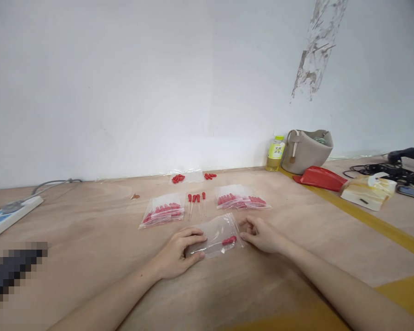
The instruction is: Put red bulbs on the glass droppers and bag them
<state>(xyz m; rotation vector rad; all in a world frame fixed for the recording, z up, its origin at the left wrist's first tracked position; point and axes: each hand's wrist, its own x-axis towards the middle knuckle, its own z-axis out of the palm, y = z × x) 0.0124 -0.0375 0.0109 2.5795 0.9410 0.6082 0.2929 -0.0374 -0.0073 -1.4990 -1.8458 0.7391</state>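
A clear zip bag (212, 232) lies on the table in front of me with a red-bulbed dropper (229, 240) inside it. My left hand (182, 250) is closed around the bag's left end, thumb below and fingers above. At the zip edge on the right, the curled fingers of my right hand (257, 234) pinch the bag, thumb against its edge. Just beyond, several loose droppers (194, 198) lie side by side with their red bulbs away from me. Filled bags of droppers flank them, one group at the left (163, 210) and another at the right (241, 198).
Small red bulbs (178, 178) lie by the wall on clear plastic. To the right stand a yellow-capped bottle (275, 154), a grey bag (308, 149), a red packet (320, 178) and a tissue pack (367, 193). A power strip (15, 214) lies at left.
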